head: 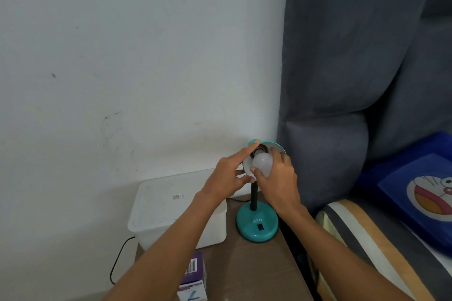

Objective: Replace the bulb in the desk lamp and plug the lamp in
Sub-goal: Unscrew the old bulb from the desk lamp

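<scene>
Teal desk lamp (256, 223), round base marked ATN, upright on brown table (247, 266) at wall corner. Shade (277, 146) tilted toward camera. White bulb (262, 163) at shade mouth, neck in socket; seating depth not discernible. Right hand (277, 178) closed around bulb. Left hand (231, 173) gripping shade rim, index finger along top. White lidded box (171, 205) beside lamp base. Purple carton (194, 276) at near table edge.

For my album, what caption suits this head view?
Right hand grips a white bulb at the teal desk lamp while left hand steadies its shade.
</scene>
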`<state>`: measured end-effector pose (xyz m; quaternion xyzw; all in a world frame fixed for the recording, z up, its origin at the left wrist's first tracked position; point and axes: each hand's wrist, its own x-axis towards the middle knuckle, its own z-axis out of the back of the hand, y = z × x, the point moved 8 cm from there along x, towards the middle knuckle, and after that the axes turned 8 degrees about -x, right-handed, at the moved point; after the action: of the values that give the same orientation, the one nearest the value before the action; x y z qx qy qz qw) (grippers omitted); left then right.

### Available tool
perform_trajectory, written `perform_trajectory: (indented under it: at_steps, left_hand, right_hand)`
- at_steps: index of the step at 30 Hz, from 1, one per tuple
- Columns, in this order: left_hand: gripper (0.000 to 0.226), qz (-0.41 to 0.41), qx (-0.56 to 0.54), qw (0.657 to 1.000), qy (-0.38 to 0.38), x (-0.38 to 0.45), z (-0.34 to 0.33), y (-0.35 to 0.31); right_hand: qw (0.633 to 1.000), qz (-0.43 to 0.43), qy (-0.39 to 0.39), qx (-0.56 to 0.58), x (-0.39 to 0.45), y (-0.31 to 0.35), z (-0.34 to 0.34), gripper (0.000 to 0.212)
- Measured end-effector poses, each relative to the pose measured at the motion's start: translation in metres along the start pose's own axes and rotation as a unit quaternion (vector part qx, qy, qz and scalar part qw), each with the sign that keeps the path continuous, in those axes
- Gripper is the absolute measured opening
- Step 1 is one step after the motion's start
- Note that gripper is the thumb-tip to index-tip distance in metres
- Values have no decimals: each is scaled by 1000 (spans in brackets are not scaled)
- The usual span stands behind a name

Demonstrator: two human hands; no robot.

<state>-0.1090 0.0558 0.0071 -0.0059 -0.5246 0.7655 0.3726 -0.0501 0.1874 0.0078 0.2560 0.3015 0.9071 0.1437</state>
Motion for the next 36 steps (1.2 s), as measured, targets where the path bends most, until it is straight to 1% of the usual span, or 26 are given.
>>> perform_trajectory:
  at_steps: [1,3,6,7,9,11,13,15,16,19,21,22,24,26,28,31,33,36]
  left_hand:
    - [97,0,-1,1000,-2,-1,0,0]
    - [98,6,-7,1000,-6,-2,1,1]
    - [98,11,-17,1000,-12,-3,3,1]
    - [98,10,-19,1000,-13,-3,3,0]
    - [98,8,-24,1000,-14,-1,1,-1]
    - [98,9,-28,999,-16,-1,1,-1]
    - [98,13,-31,999,-20,0,1,-1]
    - [96,13,-29,999,-20,0,1,-2]
    - [95,11,-28,999,-19,-1,0,-2]
    - [94,10,-29,999,-18,-1,-1,-2]
    - [95,13,-30,999,-20,-1,0,-2]
    - [95,16,-32,999,-21,-1,0,-2]
    - [94,20,-38,999,-25,-2,0,-2]
    - [93,20,-39,999,-29,-2,0,-2]
    - [93,19,-38,999,-29,-2,-1,-3]
    - [96,19,-35,999,-28,-1,-1,-3]
    - [97,21,-35,999,-26,-2,-1,-3]
    - [95,18,-31,999,-24,-3,-1,-2]
  right_hand:
    - [1000,-14,4,6,1,-2,1,61]
    - [1000,-4,11,-8,4,-1,3,57]
    - [997,54,25,-53,0,6,2,67]
    - [997,53,21,-49,-1,6,2,68]
    - [1000,21,8,-20,0,0,3,68]
    - [1000,-2,11,-21,3,-2,3,62]
    - [998,20,21,-53,5,3,2,59]
    - [996,51,23,-70,3,9,2,66]
    - [997,51,20,-63,2,10,3,69]
    - [1000,-2,10,-13,1,2,2,69]
    - [999,-14,19,-24,4,0,1,63]
    - [999,-6,23,-37,5,0,1,61]
    - [997,24,31,-61,4,5,0,66]
    - [997,39,28,-60,2,8,1,70]
    - [999,27,19,-37,2,7,1,68]
    - [998,5,37,-42,6,4,2,58]
    - [997,24,49,-55,9,7,3,56]
    - [994,64,57,-72,7,18,4,60]
